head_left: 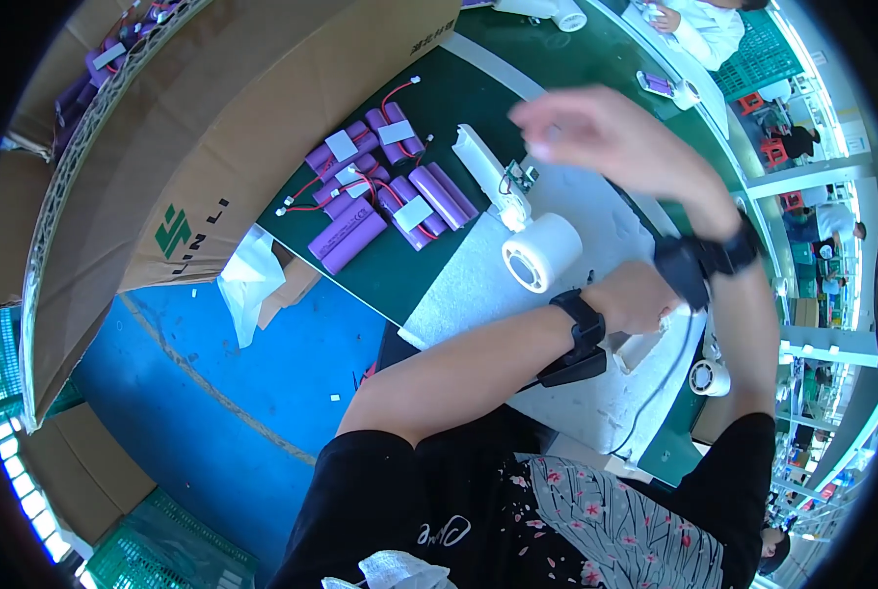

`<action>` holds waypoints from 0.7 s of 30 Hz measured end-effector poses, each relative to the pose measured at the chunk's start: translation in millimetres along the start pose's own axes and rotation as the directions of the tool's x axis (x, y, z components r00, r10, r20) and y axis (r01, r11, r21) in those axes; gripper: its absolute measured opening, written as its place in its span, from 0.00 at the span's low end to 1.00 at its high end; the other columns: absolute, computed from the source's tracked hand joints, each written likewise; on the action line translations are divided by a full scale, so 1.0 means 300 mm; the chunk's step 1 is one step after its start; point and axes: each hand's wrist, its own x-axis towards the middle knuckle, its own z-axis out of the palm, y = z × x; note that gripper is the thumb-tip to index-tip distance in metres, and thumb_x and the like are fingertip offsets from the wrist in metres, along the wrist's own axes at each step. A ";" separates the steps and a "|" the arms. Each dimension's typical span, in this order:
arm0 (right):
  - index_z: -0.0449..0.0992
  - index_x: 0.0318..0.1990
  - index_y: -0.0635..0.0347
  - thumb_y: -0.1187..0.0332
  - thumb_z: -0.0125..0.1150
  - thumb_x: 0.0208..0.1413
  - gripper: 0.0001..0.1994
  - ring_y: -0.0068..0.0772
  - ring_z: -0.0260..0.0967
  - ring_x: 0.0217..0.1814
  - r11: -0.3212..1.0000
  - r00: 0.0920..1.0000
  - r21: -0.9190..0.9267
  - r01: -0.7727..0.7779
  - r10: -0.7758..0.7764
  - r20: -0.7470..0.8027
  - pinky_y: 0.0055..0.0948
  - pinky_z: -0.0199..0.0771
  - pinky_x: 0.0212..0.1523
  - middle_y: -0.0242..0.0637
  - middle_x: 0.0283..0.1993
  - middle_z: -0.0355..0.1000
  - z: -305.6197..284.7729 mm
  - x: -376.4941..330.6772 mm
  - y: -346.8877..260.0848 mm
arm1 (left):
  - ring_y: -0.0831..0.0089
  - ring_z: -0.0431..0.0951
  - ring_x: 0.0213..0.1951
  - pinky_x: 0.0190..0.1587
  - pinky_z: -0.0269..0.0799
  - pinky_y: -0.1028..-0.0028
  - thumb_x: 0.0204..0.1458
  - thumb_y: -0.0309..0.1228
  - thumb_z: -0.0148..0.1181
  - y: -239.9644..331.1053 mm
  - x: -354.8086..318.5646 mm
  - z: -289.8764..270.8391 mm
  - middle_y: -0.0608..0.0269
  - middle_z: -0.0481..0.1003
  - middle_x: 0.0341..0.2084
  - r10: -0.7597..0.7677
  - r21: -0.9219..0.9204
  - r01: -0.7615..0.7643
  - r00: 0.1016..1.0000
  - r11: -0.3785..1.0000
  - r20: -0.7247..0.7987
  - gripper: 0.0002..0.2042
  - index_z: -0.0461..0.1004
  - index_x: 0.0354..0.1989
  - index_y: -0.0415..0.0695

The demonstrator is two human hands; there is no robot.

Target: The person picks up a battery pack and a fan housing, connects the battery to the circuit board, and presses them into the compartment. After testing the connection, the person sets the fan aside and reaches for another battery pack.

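Observation:
My right hand (pixel 606 133), blurred by motion, is raised above the bench with thumb and fingers apart and nothing plain in them. Below and left of it lies a white handheld fan (pixel 542 252), its handle shell (pixel 480 162) open and a small circuit board (pixel 520 178) with wires exposed. My left hand (pixel 635 297) is closed over a white plastic part (pixel 640 350), mostly covered by the hand. The right forearm passes beyond the left fingertips and partly hides them. Left of the fan, several purple battery packs (pixel 348 236) with red leads lie on the green bench.
A white foam sheet (pixel 458 299) covers part of the green bench (pixel 399 280). A large cardboard box (pixel 223 128) stands at the left, with more purple batteries (pixel 105 64) beyond its edge. Another white fan (pixel 710 378) lies at the right. A co-worker (pixel 699 34) sits across the bench.

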 end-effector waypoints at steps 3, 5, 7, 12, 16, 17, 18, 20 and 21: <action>0.74 0.51 0.64 0.57 0.61 0.58 0.21 0.26 0.72 0.39 0.951 0.980 -0.286 0.118 -0.158 -0.120 0.27 0.71 0.39 0.38 0.38 0.75 0.051 0.246 0.052 | 0.54 0.78 0.30 0.33 0.71 0.60 0.35 0.25 0.62 0.008 0.012 -0.002 0.55 0.76 0.21 -0.012 0.016 0.011 0.998 1.000 0.056 0.03 0.75 0.21 0.44; 0.75 0.50 0.64 0.56 0.60 0.58 0.21 0.28 0.72 0.37 0.923 0.968 -0.366 0.115 -0.187 -0.168 0.27 0.71 0.39 0.38 0.36 0.75 0.081 0.358 0.032 | 0.56 0.77 0.29 0.32 0.69 0.60 0.36 0.25 0.62 0.006 0.019 0.002 0.56 0.74 0.21 0.030 0.003 -0.031 0.996 1.000 0.088 0.06 0.73 0.24 0.43; 0.78 0.46 0.63 0.55 0.60 0.58 0.19 0.30 0.73 0.34 0.943 0.990 -0.327 -0.056 0.094 0.102 0.26 0.71 0.38 0.38 0.33 0.76 0.089 0.434 -0.019 | 0.56 0.77 0.29 0.32 0.69 0.60 0.36 0.25 0.62 -0.001 0.007 0.004 0.56 0.74 0.21 0.032 -0.018 -0.031 0.998 0.999 0.063 0.05 0.73 0.23 0.43; 0.80 0.40 0.63 0.57 0.57 0.60 0.16 0.32 0.74 0.35 0.941 0.957 -0.280 0.189 -0.240 -0.161 0.28 0.72 0.39 0.41 0.33 0.77 0.076 0.343 -0.036 | 0.55 0.77 0.29 0.32 0.69 0.59 0.36 0.26 0.62 0.013 -0.013 -0.014 0.56 0.74 0.21 0.006 -0.048 -0.002 0.996 0.999 0.085 0.05 0.72 0.22 0.44; 0.78 0.38 0.67 0.65 0.56 0.60 0.12 0.28 0.71 0.38 0.763 0.693 -0.093 0.639 -0.625 -0.359 0.27 0.69 0.38 0.40 0.41 0.75 -0.086 0.047 -0.053 | 0.53 0.77 0.29 0.33 0.71 0.58 0.34 0.27 0.64 0.012 -0.016 -0.023 0.54 0.75 0.20 0.041 -0.021 -0.039 0.994 0.999 0.103 0.04 0.75 0.21 0.45; 0.78 0.41 0.62 0.60 0.53 0.63 0.14 0.33 0.74 0.42 0.966 0.857 -0.106 0.237 -0.259 -0.446 0.30 0.72 0.43 0.42 0.49 0.75 -0.097 -0.098 -0.078 | 0.52 0.78 0.29 0.33 0.72 0.58 0.33 0.27 0.65 0.002 -0.024 -0.025 0.53 0.76 0.19 0.060 -0.011 -0.059 0.994 0.998 0.092 0.04 0.76 0.20 0.45; 0.78 0.41 0.62 0.60 0.53 0.63 0.14 0.33 0.74 0.42 0.973 0.852 -0.117 0.200 -0.232 -0.470 0.30 0.72 0.43 0.42 0.49 0.75 -0.125 -0.221 -0.061 | 0.52 0.78 0.29 0.33 0.72 0.58 0.33 0.27 0.65 0.008 -0.011 -0.012 0.53 0.76 0.19 0.092 -0.028 -0.089 0.988 0.996 0.120 0.04 0.76 0.20 0.45; 0.75 0.46 0.60 0.60 0.47 0.65 0.15 0.41 0.72 0.47 0.950 0.722 0.057 0.307 -0.193 -0.665 0.35 0.71 0.47 0.46 0.55 0.70 -0.141 -0.414 -0.037 | 0.52 0.78 0.32 0.36 0.72 0.57 0.35 0.28 0.66 -0.007 -0.001 0.004 0.53 0.76 0.22 0.043 0.049 -0.050 0.991 0.998 0.129 0.06 0.76 0.23 0.45; 0.75 0.46 0.60 0.60 0.47 0.65 0.15 0.41 0.72 0.47 0.963 0.704 0.053 0.264 -0.155 -0.693 0.35 0.71 0.47 0.46 0.55 0.70 -0.112 -0.497 -0.034 | 0.52 0.78 0.32 0.36 0.72 0.57 0.35 0.28 0.66 -0.007 0.007 0.010 0.53 0.76 0.22 0.077 0.022 -0.082 0.982 0.996 0.172 0.06 0.76 0.23 0.45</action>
